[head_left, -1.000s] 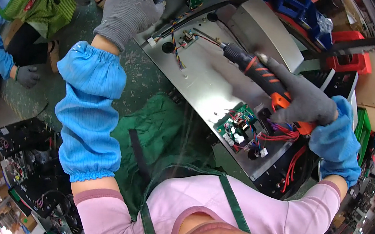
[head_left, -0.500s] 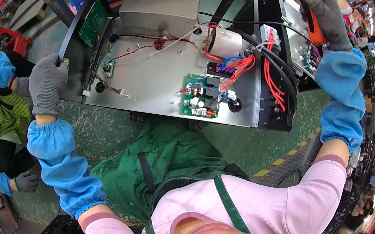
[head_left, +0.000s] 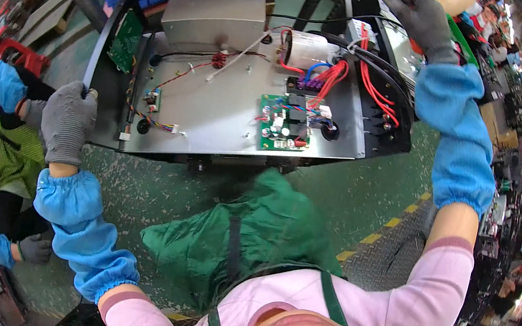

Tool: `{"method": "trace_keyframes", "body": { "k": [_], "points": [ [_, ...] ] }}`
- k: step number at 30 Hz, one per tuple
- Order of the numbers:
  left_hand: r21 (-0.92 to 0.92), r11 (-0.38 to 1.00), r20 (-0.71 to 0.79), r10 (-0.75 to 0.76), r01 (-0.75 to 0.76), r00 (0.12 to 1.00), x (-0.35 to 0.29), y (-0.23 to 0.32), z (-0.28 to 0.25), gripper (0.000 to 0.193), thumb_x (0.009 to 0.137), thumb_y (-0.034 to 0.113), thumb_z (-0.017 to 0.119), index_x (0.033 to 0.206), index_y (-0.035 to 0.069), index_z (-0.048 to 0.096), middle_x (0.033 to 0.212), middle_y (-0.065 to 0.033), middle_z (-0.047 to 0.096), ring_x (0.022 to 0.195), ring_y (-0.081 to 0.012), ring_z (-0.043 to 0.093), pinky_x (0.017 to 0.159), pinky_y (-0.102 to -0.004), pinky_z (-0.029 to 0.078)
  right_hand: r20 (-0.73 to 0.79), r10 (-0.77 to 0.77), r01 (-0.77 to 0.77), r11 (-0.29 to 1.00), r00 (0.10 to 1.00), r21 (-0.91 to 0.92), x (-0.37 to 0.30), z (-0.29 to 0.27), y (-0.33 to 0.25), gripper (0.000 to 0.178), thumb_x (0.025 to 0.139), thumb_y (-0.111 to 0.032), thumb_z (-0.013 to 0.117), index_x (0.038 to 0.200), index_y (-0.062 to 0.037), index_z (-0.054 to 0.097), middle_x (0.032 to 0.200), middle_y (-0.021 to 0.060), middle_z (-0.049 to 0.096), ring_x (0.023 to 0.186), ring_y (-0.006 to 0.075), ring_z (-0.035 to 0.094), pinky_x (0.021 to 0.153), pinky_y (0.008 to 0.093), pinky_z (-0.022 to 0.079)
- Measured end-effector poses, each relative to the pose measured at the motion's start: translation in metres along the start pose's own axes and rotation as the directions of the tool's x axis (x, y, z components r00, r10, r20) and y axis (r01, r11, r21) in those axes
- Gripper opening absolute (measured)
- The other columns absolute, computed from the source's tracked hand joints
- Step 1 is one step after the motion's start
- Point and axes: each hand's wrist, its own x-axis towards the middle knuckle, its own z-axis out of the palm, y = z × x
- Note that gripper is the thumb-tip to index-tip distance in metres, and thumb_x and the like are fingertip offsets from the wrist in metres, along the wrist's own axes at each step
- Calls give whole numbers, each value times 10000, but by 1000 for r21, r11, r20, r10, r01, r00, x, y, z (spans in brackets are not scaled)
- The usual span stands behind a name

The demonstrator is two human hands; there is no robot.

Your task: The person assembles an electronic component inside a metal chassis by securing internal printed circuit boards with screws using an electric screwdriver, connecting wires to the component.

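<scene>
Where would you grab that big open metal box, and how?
I'd probably hold the open metal box by its dark left side panel, coming from the left, where the left hand is. The panel stands up like a wall, giving an edge to grip; stay off the green circuit board on its inner face.

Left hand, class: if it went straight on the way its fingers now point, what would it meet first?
Most likely the black side panel; the left hand appears to touch its edge, though depth is hard to judge.
</scene>
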Motion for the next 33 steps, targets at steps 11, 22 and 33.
{"method": "trace_keyframes", "body": {
  "k": [11,22,33],
  "points": [
    [-82,997,-31,-12,10,999,-82,-18,-37,249,856,259,591,859,10,589,834,-209,590,829,-400,573,705,-465,443,-36,22,-22,1000,999,-9,-25,-8,12,514,799,-327,721,1189,-56,525,1008,105,654,914,207,641,803,334,498],
    [59,934,211,-356,352,910,-140,-49,-60,339,855,314,599,898,-21,577,843,-231,595,841,-404,567,709,-453,430,-276,-43,17,995,960,-95,44,-55,92,656,786,-485,709,1192,-13,500,985,125,649,955,217,628,810,333,481],
    [-286,866,-301,-487,409,820,-107,200,-151,303,842,295,665,1041,68,669,961,-154,665,851,-307,624,755,-355,492,-273,-253,364,767,928,528,71,-65,270,515,813,-163,739,1236,-24,480,1026,62,608,936,131,587,815,284,497]
  ]
}}
